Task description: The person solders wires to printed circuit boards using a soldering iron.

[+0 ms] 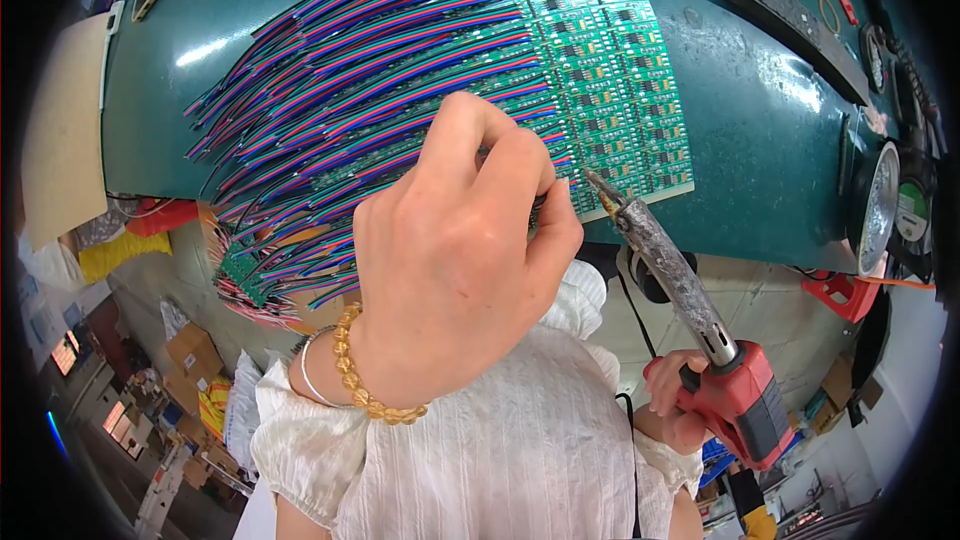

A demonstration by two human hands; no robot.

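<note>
- Circuit-board panel (625, 70): lies flat on the teal table (770, 170), ahead of both hands, its long axis running away from the person.
- Coloured wires (390, 70): rows fanning leftward from the panel's left side, crosswise to that axis.
- Soldering iron (680, 275): slants up and leftward from its red handle, pointing at the panel's near end.
- Left hand (470, 240): the nearer hand, over the wires beside the panel's near left edge; thumb and forefinger pinched together, though I cannot tell whether a wire sits between them.
- Right hand (680, 405): wrapped around the iron's handle, well apart from the panel.
- Iron's tip (598, 185): just right of the pinch; contact with the boards is unclear.
</note>
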